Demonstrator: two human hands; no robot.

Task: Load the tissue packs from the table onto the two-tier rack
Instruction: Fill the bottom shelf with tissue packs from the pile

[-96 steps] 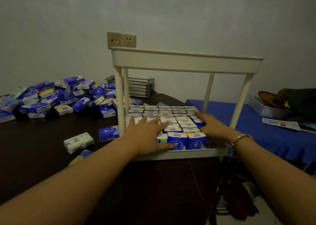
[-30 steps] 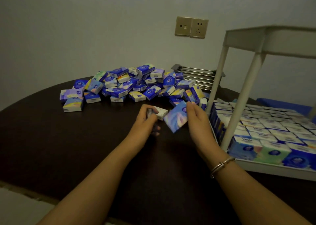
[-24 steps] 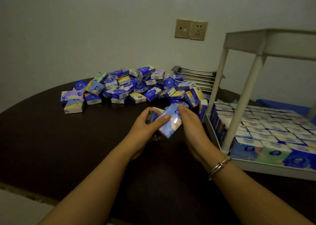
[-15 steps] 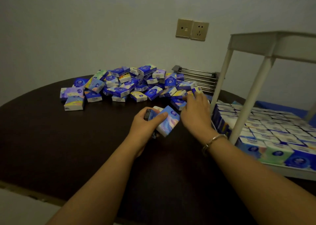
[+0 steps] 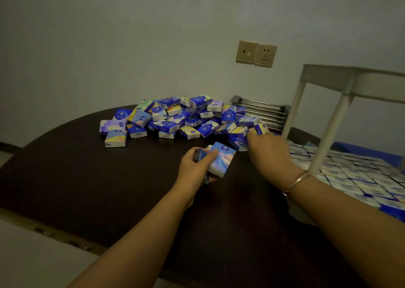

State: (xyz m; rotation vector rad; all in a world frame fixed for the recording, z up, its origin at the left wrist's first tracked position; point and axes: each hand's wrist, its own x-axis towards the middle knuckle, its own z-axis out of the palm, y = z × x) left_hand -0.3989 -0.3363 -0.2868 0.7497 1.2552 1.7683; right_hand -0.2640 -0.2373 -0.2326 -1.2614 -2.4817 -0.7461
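Dozens of small blue, purple and white plastic-wrapped tissue packs (image 5: pixel 175 121) lie heaped at the far side of the dark round wooden table (image 5: pixel 87 178), well left of the rack. Left hand (image 5: pixel 194 167): fingers curled round a stack of collected packs (image 5: pixel 219 160), thumb across the top one, held just above the tabletop. Right hand (image 5: pixel 269 149): stretched to the near right edge of the heap, motion-blurred; whether it has closed on a pack I cannot tell. Behind it, a folded metal wire rack (image 5: pixel 263 112) stands against the wall under two beige wall sockets (image 5: pixel 256 53). Far right, white two-tier plastic rack (image 5: pixel 324 132): lower tier packed with rows of packs, upper tray seen only from beneath. Handling note, as judgement: take one loose edge pack at a time, lay it flat against the held stack, keep the thumb pressed so slick wrappers do not slide, then carry the bundle to the upper tier.
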